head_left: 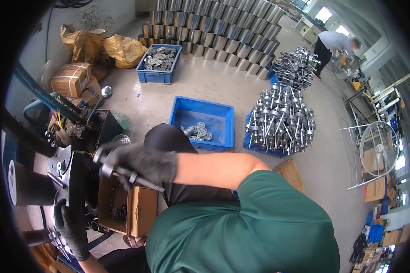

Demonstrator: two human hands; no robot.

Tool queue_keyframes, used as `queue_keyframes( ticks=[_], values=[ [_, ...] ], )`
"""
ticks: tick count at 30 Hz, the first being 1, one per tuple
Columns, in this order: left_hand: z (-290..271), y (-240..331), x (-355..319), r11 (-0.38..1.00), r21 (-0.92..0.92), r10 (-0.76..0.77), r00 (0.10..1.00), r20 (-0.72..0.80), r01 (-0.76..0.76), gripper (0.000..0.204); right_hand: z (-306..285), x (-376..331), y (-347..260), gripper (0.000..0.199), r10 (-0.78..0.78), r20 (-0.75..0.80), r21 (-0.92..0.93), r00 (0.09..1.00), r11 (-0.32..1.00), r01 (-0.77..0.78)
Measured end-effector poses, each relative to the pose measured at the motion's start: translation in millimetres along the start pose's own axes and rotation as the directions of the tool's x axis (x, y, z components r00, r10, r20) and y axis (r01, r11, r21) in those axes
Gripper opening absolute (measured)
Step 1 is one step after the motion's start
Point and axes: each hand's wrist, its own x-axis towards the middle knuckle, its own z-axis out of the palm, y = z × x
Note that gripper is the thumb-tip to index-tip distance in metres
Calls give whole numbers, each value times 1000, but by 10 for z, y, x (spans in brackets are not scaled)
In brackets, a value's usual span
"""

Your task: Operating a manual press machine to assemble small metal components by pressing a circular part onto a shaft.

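Observation:
My right hand (143,164), in a dark glove, is closed around a metal shaft with round discs (107,170) on it. It holds the shaft tilted, beside the dark machine (70,170), and is slightly blurred. Lower left, my left hand (73,230), gloved too, is beside several thin metal rods (55,239) under the machine's dark cylinder (32,184). Whether its fingers grip any rod I cannot tell. Below the machine stands an open cardboard box (142,209) with small metal parts inside.
Ahead on the floor is a blue bin (223,123) with several toothed discs (200,132); another blue bin (155,76) is full of them. Finished-looking shafts (282,120) are heaped to the right. Behind stand stacked metal cylinders (214,36). Another person (335,43) bends at the far right.

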Motion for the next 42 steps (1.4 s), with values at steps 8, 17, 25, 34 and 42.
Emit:
queue_keyframes(
  ticks=[8,17,25,34,42],
  values=[
    [-133,-83,-109,486,-612,-617,741,266,624,34,-1244,-1639,-1329,59,-737,-499,-606,456,673,424],
    [-171,18,-119,303,-739,-621,713,325,602,41,-2804,-4676,-2135,47,-824,-188,-687,-534,499,-529],
    [-94,-47,-196,244,-777,-626,707,331,580,42,-3139,-5944,-2004,66,-850,-250,-458,-463,525,-717],
    [-214,-248,-268,442,-605,-657,698,284,662,39,-3407,-5663,-2020,72,-710,-431,-80,-557,644,-760],
    [-297,-128,-193,500,-512,-703,673,231,698,34,-3082,-5218,-1841,60,-740,-283,120,-610,604,-788]
  ],
)
